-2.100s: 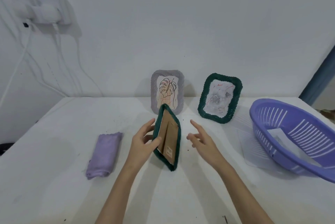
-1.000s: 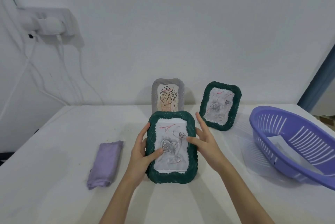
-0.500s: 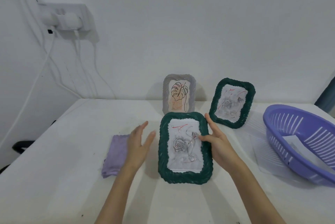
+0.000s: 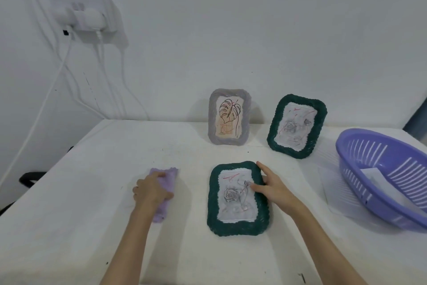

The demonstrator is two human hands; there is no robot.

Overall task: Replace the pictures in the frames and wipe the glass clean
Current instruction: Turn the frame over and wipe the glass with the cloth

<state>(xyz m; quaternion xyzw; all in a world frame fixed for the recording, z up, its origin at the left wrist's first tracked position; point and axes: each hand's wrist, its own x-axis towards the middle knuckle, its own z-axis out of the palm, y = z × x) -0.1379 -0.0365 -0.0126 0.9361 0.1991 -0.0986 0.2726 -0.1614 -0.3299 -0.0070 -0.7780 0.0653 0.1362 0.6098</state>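
Left hand (image 4: 151,189): curling its fingers around the purple cloth (image 4: 164,189) on the worktop (image 4: 69,227).
Right hand (image 4: 271,186): resting flat, fingers straight, on the green frame (image 4: 238,198).
Green frame: lying face up between both hands.

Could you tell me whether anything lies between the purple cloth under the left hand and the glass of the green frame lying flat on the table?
Nothing visible does. The left hand grips the purple cloth, and only bare table separates it from the flat green frame. The right hand rests on that frame's right edge, its thumb on the glass.
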